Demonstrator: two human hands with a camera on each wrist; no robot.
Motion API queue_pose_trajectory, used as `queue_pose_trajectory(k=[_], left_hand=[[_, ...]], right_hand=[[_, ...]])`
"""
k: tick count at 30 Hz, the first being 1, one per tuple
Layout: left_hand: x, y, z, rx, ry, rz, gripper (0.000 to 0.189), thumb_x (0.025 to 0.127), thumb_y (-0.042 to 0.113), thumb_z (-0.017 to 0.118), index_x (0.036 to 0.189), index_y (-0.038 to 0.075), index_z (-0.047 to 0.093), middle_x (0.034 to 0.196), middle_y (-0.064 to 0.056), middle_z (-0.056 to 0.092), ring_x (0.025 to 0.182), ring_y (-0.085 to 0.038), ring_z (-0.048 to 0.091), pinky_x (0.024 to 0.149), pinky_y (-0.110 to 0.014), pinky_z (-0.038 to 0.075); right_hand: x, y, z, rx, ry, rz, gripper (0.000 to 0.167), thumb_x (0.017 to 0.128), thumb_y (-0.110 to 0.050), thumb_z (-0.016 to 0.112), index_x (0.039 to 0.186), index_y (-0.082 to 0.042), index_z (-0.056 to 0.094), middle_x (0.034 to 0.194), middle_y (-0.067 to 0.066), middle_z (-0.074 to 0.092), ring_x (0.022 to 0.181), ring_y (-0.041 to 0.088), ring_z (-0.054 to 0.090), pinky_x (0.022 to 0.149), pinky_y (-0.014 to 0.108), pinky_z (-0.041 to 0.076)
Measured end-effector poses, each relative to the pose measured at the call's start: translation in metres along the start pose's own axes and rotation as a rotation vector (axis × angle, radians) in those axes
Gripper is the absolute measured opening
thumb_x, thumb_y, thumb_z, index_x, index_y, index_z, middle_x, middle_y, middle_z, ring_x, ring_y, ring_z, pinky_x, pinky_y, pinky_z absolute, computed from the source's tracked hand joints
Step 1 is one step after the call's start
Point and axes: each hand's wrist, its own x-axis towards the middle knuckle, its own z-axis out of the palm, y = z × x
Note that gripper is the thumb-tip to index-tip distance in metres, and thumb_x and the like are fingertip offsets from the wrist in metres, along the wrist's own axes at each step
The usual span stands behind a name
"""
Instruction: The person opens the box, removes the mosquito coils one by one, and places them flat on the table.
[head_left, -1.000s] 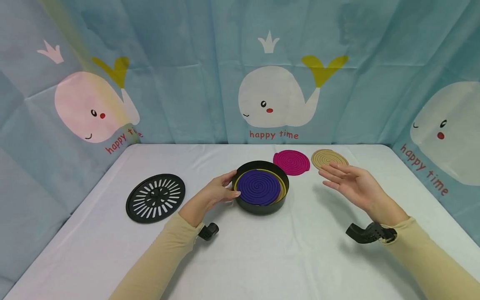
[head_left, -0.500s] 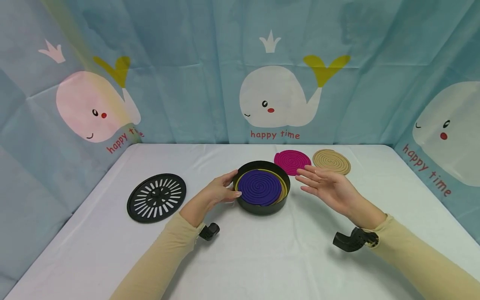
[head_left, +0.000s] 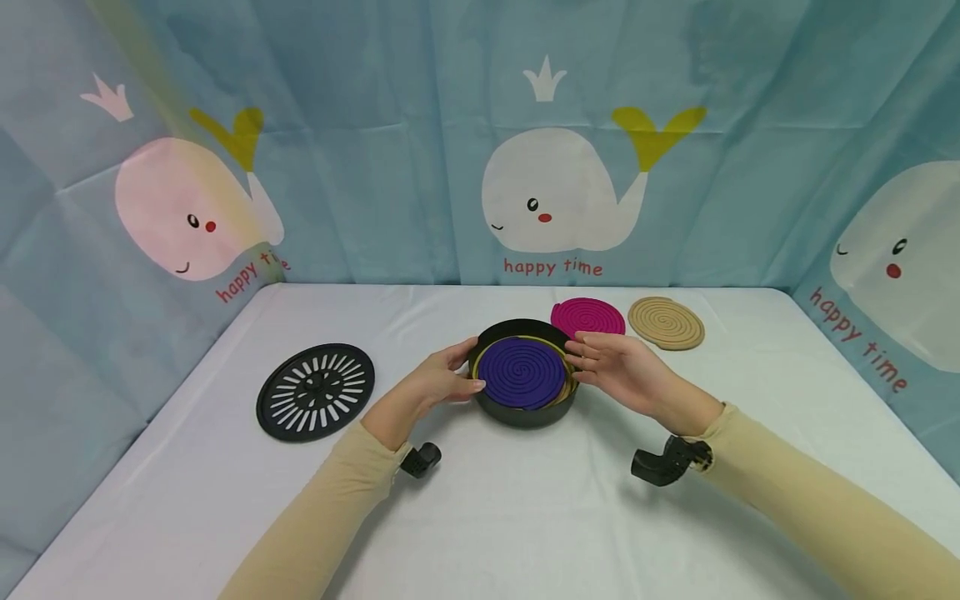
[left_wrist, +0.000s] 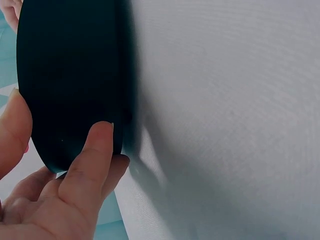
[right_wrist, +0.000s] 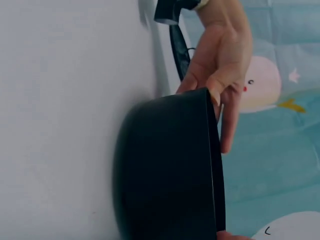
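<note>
A round black mosquito-coil tin [head_left: 527, 418] stands on the white cloth in the middle. On top inside it lies a purple mosquito coil [head_left: 522, 372], with yellow coil edges showing round its right side. My left hand [head_left: 441, 381] holds the tin's left side, thumb at the rim and fingers against the outer wall, as the left wrist view also shows at the dark wall [left_wrist: 70, 75]. At the opposite side, my right hand [head_left: 628, 369] has its fingers loosely extended, fingertips right at the rim and overlapping it in the head view.
A black slotted lid [head_left: 316, 392] lies on the left of the table. Behind the tin are a pink coil [head_left: 588, 315] and a tan coil [head_left: 667, 323]. A blue curtain [head_left: 375, 183] with whales hangs along the table's back and sides. Each wrist wears a small black camera.
My right hand has moved left from beside the tan coil to the tin's right rim. The left hand has stayed on the tin, and the coils lie as before.
</note>
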Motion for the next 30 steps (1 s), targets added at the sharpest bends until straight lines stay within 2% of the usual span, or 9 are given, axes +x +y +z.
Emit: queue_pose_trajectory(k=[8, 16, 21, 30], left_hand=[[0.000, 0.000, 0.000, -0.002, 0.003, -0.002, 0.081, 0.087, -0.006, 0.068, 0.154, 0.020, 0.030, 0.159, -0.010, 0.021, 0.140, -0.028, 0.032, 0.094, -0.040, 0.049], [0.000, 0.000, 0.000, -0.005, 0.010, -0.011, 0.082, 0.086, -0.007, 0.069, 0.154, 0.021, 0.032, 0.159, -0.010, 0.021, 0.136, -0.029, 0.039, 0.094, -0.039, 0.049], [0.001, -0.001, 0.001, -0.014, 0.008, -0.017, 0.082, 0.086, -0.007, 0.069, 0.154, 0.021, 0.032, 0.159, -0.009, 0.021, 0.136, -0.028, 0.039, 0.094, -0.038, 0.049], [0.001, -0.002, 0.000, -0.013, -0.004, 0.001, 0.081, 0.087, -0.008, 0.067, 0.154, 0.020, 0.031, 0.159, -0.012, 0.020, 0.136, -0.030, 0.039, 0.095, -0.040, 0.049]], right_hand=[[0.024, -0.002, 0.003, -0.036, 0.034, 0.080, 0.074, 0.101, -0.014, 0.029, 0.144, 0.002, -0.029, 0.153, 0.025, -0.027, 0.142, 0.039, -0.020, 0.117, 0.046, -0.005], [0.036, -0.001, 0.007, -0.105, 0.085, 0.107, 0.073, 0.100, -0.013, 0.030, 0.146, 0.007, -0.024, 0.153, 0.027, -0.026, 0.142, 0.041, -0.020, 0.115, 0.051, -0.007], [0.038, -0.001, 0.008, -0.098, 0.096, 0.122, 0.074, 0.101, -0.011, 0.030, 0.144, 0.005, -0.028, 0.153, 0.028, -0.026, 0.142, 0.041, -0.019, 0.114, 0.053, -0.008], [0.033, -0.004, 0.010, -0.090, 0.087, 0.122, 0.060, 0.102, -0.011, 0.028, 0.148, 0.013, -0.003, 0.155, 0.030, -0.014, 0.144, 0.044, -0.007, 0.115, 0.055, 0.006]])
